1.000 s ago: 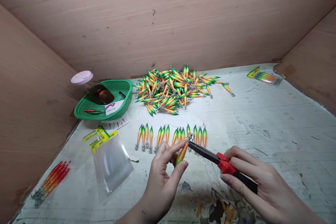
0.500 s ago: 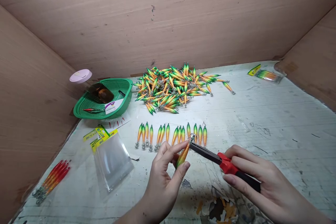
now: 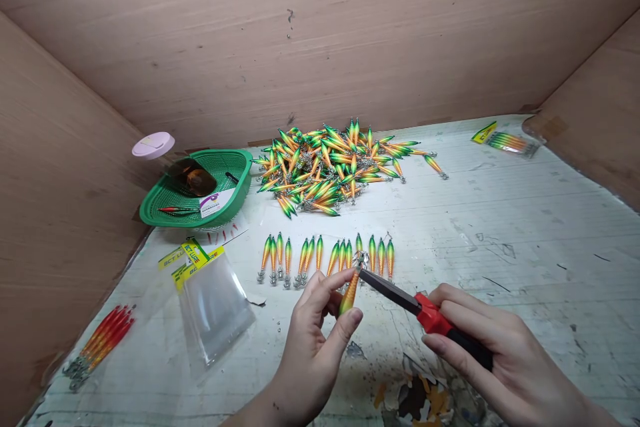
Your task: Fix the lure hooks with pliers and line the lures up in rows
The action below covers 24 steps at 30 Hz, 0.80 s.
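Pliers (image 3: 427,312) gripped in my right hand (image 3: 500,347) sit at the hook crown (image 3: 361,259) of the squid jig (image 3: 350,295) pinched in my left hand (image 3: 317,330); I'd steady it and squeeze gently.

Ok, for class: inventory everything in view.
Held lure: one, orange-green, centre
Pliers: one, red-black, right
Lure row: roughly fourteen, orange-green, centre
Lure pile: many, orange-green, back
Basket: one, green, back left
Jar: one, brown-pink, basket
Card: one, white-purple, basket
Basket lure: one, reddish, inside
Slim item: one, black, basket
Clear bags: several, yellow tops, left
Red lures: several, red-yellow, front left
Lure packet: one, yellow top, back right
Table: one, whitish, beneath
Walls: three, brownish, surrounding
Left hand: one, on lure
Right hand: one, on pliers
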Tool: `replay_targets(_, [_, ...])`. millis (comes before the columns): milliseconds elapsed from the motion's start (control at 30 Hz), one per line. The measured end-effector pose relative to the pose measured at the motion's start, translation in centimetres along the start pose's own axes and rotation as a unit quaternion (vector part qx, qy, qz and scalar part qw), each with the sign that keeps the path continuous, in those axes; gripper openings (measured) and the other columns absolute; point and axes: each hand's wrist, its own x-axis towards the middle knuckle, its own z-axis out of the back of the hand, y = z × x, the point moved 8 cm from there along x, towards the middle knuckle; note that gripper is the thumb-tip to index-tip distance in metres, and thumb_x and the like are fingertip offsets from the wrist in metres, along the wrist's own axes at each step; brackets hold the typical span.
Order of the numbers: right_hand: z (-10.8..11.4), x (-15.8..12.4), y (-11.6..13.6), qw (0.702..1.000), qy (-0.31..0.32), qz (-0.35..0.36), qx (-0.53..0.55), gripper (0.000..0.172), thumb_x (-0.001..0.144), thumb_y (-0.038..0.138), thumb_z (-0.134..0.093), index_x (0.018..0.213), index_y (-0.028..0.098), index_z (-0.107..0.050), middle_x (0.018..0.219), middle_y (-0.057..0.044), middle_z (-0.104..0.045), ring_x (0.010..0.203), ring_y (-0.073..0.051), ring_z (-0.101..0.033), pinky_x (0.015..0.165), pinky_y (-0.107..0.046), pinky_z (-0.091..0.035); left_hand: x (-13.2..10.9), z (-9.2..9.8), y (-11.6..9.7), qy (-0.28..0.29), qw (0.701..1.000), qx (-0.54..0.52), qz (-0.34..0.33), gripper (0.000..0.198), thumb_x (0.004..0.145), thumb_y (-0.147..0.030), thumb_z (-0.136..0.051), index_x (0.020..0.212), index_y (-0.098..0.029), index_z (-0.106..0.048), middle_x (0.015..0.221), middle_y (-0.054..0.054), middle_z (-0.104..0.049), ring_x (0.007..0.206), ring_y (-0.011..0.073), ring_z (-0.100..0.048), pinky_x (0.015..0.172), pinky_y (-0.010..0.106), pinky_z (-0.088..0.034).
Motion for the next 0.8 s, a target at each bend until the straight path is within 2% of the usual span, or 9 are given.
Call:
replay_targets(333, [0.4,0.2,0.4,1.000,0.021,0.009,0.001,0.015,0.098,0.024,-0.053,0.085,0.021,-0.061,0.087,-0.006,-0.062,0.075,-0.016,-0.062,0.065,-0.025,-0.051,-0.2,0.4,-1.6,-0.018,0.996,0.050,-0.072,0.036,0.093,-0.020,-0.059,0.126,-0.035,-0.063,0.091,0.000,-0.052,0.083,0.0145,-0.054,0.080,0.027,-0.044])
replay_targets(800, [0.6,0.5,0.5,1.000,0.010,0.023,-0.009,0.016,0.097,0.023,-0.053,0.082,0.022,-0.060,0.080,-0.004,-0.060,0.069,-0.016,-0.060,0.059,-0.024,-0.049,0.1,0.5,-2.8,-0.035,0.986,0.074,-0.147,0.044,0.090,-0.012,-0.061,0.127,-0.035,-0.067,0.082,-0.001,-0.050,0.075,0.0137,-0.051,0.072,0.024,-0.047])
